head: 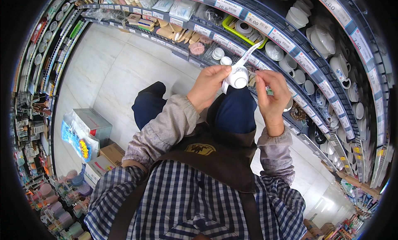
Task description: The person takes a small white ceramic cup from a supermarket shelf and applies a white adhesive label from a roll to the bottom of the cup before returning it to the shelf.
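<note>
My left hand grips a small white ceramic cup with a dark design on its side. The cup is tilted so that its round foot faces up toward me. A long white strip bearing print runs past the cup, up toward the shelf, and its other end hangs below my left fingertips. Just right of the cup, my right hand has thumb and forefinger pinched on a small pale piece, too small to identify. Both hands are above my right knee, close to the shelf front.
Curved-looking shelves with price tags hold white crockery, wooden utensils and a yellow-green basket. Small white cups stand on the lower shelf. Boxes and a plastic bag are on the tiled floor at left.
</note>
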Available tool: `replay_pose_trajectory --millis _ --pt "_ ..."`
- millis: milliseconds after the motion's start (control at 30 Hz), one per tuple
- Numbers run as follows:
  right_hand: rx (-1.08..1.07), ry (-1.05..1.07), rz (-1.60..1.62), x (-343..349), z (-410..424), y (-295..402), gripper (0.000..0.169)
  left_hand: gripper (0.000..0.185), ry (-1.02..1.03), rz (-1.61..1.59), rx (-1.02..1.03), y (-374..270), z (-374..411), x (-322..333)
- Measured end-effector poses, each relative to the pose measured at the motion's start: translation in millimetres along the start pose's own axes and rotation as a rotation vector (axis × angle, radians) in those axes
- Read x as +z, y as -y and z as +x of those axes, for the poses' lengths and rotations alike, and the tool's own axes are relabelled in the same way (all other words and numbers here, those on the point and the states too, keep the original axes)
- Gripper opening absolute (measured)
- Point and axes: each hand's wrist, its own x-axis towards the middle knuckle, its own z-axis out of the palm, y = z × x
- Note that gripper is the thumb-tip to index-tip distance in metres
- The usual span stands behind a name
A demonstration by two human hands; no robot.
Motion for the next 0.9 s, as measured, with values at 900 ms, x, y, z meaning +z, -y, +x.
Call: replay_pose_trajectory --millis 900 --pt "-0.275 0.035 -0.254 9 -9 -4 0.022 0.021 -0.173 -0.119 -0.025 0 2 20"
